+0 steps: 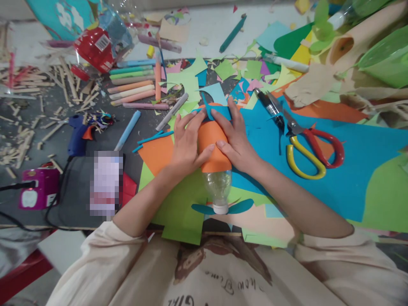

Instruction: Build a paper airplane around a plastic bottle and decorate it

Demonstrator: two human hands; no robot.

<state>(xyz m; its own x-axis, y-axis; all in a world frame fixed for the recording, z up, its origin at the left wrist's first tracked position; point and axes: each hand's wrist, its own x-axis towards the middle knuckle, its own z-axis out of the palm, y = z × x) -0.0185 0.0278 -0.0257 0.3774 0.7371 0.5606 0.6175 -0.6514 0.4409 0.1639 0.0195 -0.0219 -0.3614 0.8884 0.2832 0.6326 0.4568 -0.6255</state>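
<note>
My left hand [186, 142] is curving round the left side of the orange paper [214, 146], fingers together and thumb pressing down. My right hand [237, 138] is clamping the other side, fingertips touching a blue cut-out [218, 111]. The paper is wrapping a clear bottle [218, 187] that is lying just before me, cap toward my chest. Scissors [306, 146] are lying near on the right, and a glue gun [76, 135] well left. A red label [95, 46] is showing a barcode. The writing on my shirt is perhaps script, but I cannot read it.

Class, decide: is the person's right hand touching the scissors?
Apart. The head view shows bare blue paper between the right hand, which grips the orange paper, and the scissors.
</note>
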